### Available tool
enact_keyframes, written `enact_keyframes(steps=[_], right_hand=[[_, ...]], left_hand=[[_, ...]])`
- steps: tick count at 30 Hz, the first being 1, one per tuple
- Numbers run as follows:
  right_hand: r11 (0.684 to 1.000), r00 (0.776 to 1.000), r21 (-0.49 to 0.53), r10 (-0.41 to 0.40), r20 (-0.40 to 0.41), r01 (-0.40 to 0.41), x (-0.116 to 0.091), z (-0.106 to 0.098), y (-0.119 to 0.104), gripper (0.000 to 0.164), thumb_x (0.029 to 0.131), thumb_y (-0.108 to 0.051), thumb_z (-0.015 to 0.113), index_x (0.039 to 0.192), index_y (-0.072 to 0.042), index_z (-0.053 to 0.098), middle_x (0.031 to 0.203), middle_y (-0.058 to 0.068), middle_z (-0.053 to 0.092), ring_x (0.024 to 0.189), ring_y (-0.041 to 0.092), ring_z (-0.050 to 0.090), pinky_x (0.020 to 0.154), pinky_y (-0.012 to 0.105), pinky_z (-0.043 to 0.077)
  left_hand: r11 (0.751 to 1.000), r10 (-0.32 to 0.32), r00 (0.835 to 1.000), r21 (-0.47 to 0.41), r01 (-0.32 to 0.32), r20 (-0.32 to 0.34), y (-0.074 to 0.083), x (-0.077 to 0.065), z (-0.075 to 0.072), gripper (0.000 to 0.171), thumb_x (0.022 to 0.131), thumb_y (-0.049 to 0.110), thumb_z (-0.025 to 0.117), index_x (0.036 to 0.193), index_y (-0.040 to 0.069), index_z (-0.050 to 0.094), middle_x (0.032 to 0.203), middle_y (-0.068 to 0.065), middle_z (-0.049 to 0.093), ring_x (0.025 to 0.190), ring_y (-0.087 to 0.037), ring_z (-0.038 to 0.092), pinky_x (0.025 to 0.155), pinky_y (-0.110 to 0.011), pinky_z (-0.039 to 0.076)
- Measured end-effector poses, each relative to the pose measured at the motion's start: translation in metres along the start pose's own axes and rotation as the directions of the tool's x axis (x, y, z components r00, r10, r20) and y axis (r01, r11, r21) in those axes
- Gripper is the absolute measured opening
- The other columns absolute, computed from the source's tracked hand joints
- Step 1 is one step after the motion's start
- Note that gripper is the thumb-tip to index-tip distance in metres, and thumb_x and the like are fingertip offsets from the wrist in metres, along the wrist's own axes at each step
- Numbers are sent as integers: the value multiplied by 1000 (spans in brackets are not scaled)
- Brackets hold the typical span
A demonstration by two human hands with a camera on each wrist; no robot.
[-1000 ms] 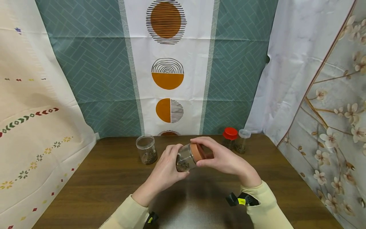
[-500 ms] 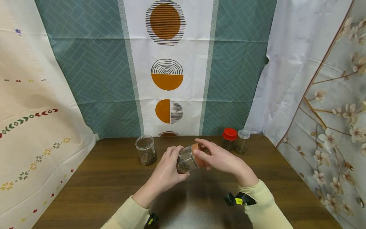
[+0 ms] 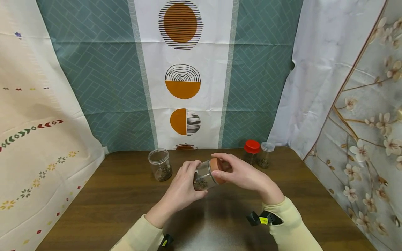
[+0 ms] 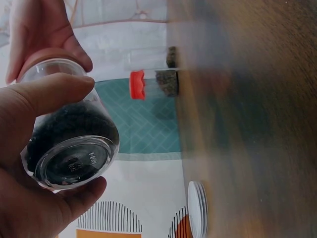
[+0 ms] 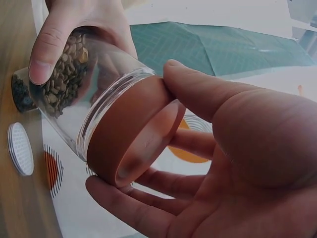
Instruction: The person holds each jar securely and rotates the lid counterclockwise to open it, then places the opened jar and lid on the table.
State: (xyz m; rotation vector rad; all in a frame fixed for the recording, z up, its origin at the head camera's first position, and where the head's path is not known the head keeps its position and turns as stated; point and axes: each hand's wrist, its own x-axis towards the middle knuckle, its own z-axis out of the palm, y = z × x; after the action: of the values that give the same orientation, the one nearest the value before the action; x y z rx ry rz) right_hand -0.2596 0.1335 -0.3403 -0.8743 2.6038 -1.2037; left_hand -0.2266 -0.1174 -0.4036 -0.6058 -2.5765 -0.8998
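Observation:
In the head view, my left hand grips a clear jar around its base and side. The jar is held tilted above the table, its lidded end toward the right. Brownish seed-like pieces lie inside it, seen in the right wrist view. An orange-brown lid covers its mouth. My right hand holds this lid by its edge, thumb on one side and fingertips on the other. The left wrist view shows the jar's round bottom between my left thumb and fingers.
An open clear jar with dark pieces stands at the back left of the brown table. A red-lidded jar and a slim clear-capped container stand at the back right. A white lid lies on the table.
My right thumb and fingers have shifted around the lid's edge, the thumb moving up, then partly back down. My left hand keeps its grip on the jar, which stays in nearly the same place.

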Motion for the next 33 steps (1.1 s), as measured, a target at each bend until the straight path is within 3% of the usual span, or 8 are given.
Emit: enact_keyframes(steps=[11, 18, 33], right_hand=[[996, 996, 6, -91, 8, 90, -5, -3, 4, 70, 99, -33, 86, 162, -26, 54, 148, 7, 55, 130, 27, 56, 110, 50, 53], [983, 985, 63, -172, 25, 170, -1, -3, 8, 75, 96, -19, 90, 161, -23, 55, 156, 7, 50, 138, 28, 54, 113, 49, 51], [977, 977, 13, -212, 26, 212, -3, -5, 11, 80, 92, -14, 92, 162, -28, 54, 159, 1, 50, 139, 24, 53, 114, 51, 50]], left_hand=[[1000, -8, 1000, -23, 8, 6, -1, 0, 1, 97, 72, 17, 106, 151, 5, 51, 139, -18, 56, 118, -33, 58, 97, -50, 56], [1000, -9, 1000, -17, 9, 6, -1, 1, 1, 96, 72, 18, 106, 150, 6, 51, 137, -14, 57, 117, -30, 59, 97, -49, 55], [1000, -3, 1000, -29, 3, 19, -2, 2, -1, 96, 74, 18, 105, 151, 5, 50, 138, -19, 57, 116, -30, 58, 97, -50, 55]])
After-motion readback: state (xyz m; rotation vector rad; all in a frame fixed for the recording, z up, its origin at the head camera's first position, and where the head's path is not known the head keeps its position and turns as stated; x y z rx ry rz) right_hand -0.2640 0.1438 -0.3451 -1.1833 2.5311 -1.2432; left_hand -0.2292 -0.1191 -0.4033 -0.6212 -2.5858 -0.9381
